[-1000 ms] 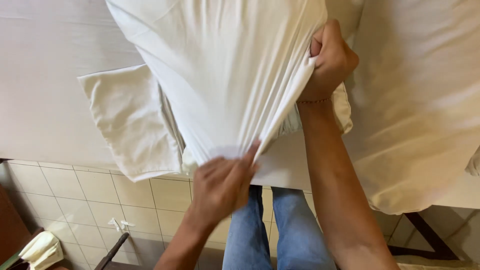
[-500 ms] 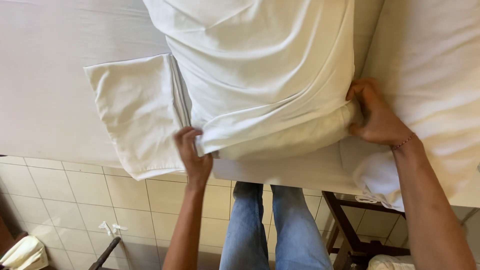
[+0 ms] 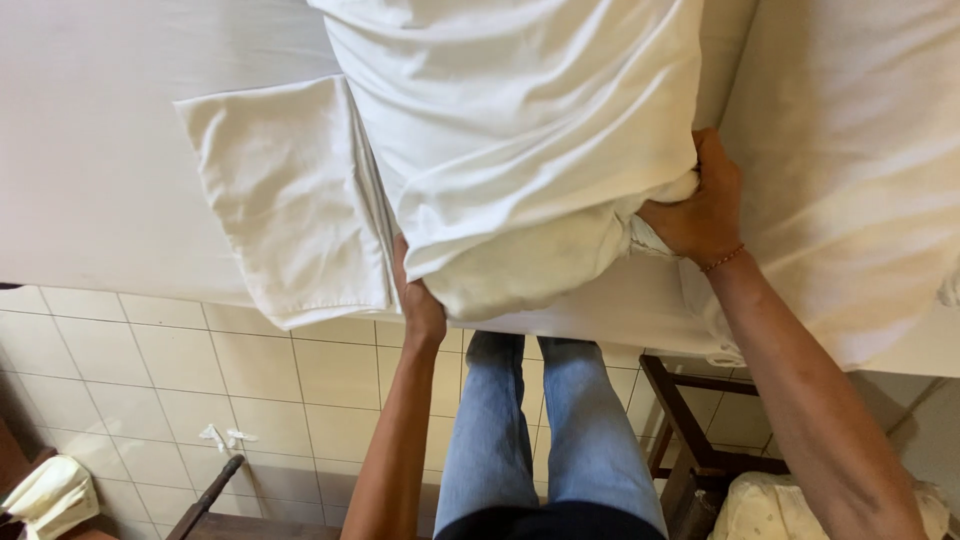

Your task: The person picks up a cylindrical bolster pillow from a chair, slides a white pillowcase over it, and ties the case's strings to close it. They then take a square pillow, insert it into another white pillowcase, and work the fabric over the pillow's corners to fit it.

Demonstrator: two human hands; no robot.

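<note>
Head view, looking straight down at the near edge of a bed.

Object in hand: 1 white pillow in a white pillowcase (image 3: 520, 130), lying on the white bed sheet (image 3: 100, 150) at the bed's near edge, its open end toward the person. The case fabric is wrinkled and bunched along that end.

Left hand (image 3: 418, 295): at the pillow's near left corner, fingers tucked under the folded hem of the case. Fingertips are hidden by cloth, so I cannot tell whether they pinch it or only press against it.

Right hand (image 3: 700, 205): at the near right corner, fingers curled and pressed together around a gathered wad of the case's edge; a thin bracelet sits on the wrist.

Beside the pillow, on its left and touching it: 1 flat cream pillowcase (image 3: 285, 195), rectangular, its lower hem hanging a little over the mattress edge.

Right of the pillow: a second white bedding surface (image 3: 850, 170), set apart from the first by a narrow gap; which kind of piece it is cannot be told.

Below the bed edge: pale square floor tiles (image 3: 130, 370), the person's legs in blue jeans (image 3: 540, 430), a dark wooden stool frame (image 3: 690, 440) just right of the legs, a cream cloth bundle (image 3: 50, 495) at bottom left, and another pale bundle (image 3: 780, 510) at bottom right.

No packages, labels or signs show clearly.
</note>
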